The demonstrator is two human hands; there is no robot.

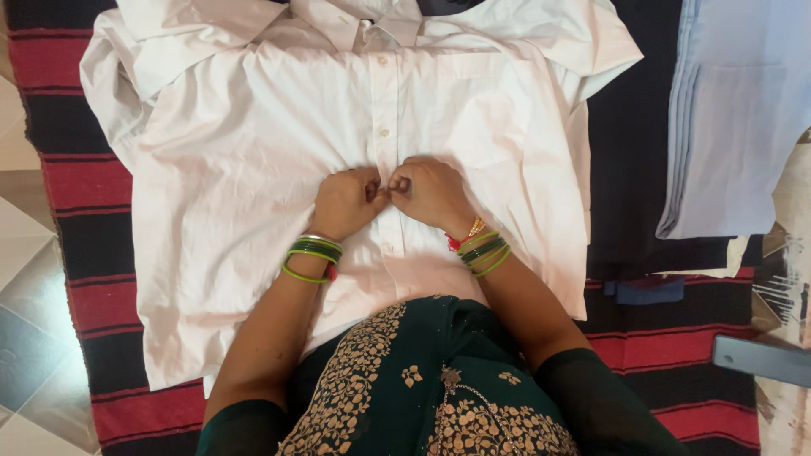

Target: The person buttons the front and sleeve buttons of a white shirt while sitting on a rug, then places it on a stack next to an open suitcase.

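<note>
Shirt [253, 169] first: one white, buttoned shirt lies face up on a red-and-black striped mat [84, 186], collar away from me, hem toward my lap. I see my left hand [345, 203] and right hand [431, 192] meeting knuckle to knuckle on the placket at the middle of the shirt. Both are curled tight, fingertips pinching the front edges of the cloth where they overlap; whether a button sits between the fingers I cannot tell, they cover that spot.

Above my hands two buttons [384, 133] show, both fastened, and the collar is closed too. Below my hands the front is partly hidden by my green, gold-patterned dress [422, 388], so I cannot say if the lower part is done up. My judgement: the upper half is buttoned, the middle is in hand, the lower stretch is unknown. The sleeves lie folded in loosely at the shoulders; the body is spread flat with some wrinkles.

Counting outward: two hands, each wrist with a stack of green bangles [308, 257]. One pale blue garment [726, 127] lies to the right on one dark cloth [625, 169]. One grey flat object [760, 359] sits at the right edge. Tiled floor [25, 279] shows left of the mat.
</note>
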